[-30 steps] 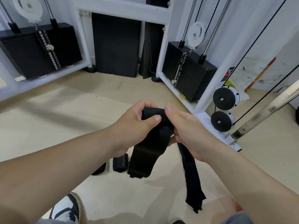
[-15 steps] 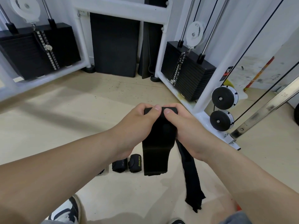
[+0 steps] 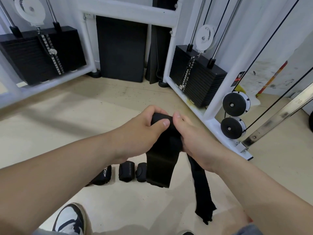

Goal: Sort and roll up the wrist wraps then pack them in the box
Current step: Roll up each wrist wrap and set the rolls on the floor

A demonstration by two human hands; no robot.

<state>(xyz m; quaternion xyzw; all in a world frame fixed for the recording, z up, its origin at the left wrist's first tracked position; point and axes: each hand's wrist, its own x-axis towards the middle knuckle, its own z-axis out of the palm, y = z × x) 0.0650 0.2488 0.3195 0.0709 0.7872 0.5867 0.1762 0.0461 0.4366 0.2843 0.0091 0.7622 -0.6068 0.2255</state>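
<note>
I'm seeing the white steel cable machine [image 3: 171, 48] standing at the back on the beige floor [image 3: 67, 116]. The long black fabric wrist wrap [image 3: 160, 163] is hanging mid-air in front of it. Its rolled end is running left-right up top, the loose band is dropping straight down, and the thin tail [image 3: 201, 189] is trailing lower right. The left hand [image 3: 138, 133] and right hand [image 3: 194, 138] are both gripping the roll, fingers curled, thumbs on top. Three small rolled black wraps [image 3: 126, 172] are lying on the floor below.
</note>
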